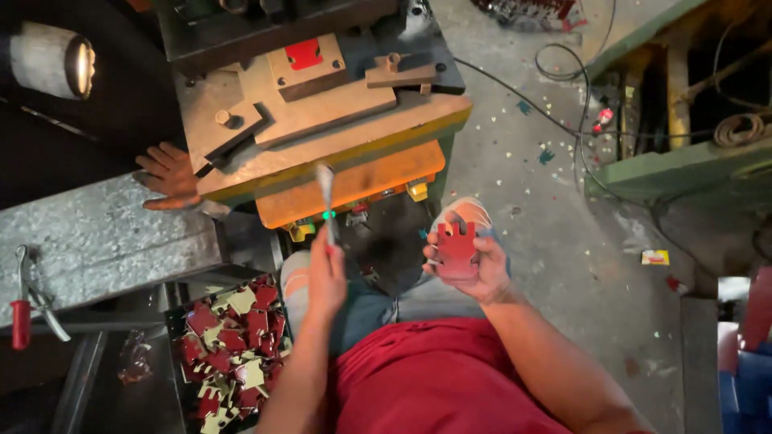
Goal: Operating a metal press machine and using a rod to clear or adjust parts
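Note:
My left hand [326, 277] grips a thin metal rod-like tool [326, 197] that points up toward the press bed. My right hand [470, 261] holds a small stack of red flat stamped metal pieces [457, 241] above my lap. Ahead stands a stamping press [322, 112] with a rusty steel die plate, a red blank [304, 54] lying on top of the die, and an orange-yellow front edge. Another person's hand [169, 175] rests at the press's left side.
A box of several red and cream stamped pieces [233, 345] sits at my lower left. Red-handled pliers [28, 301] lie on a grey metal sheet [96, 241] to the left. Cables [563, 88] cross the littered concrete floor; a green bench [683, 161] stands right.

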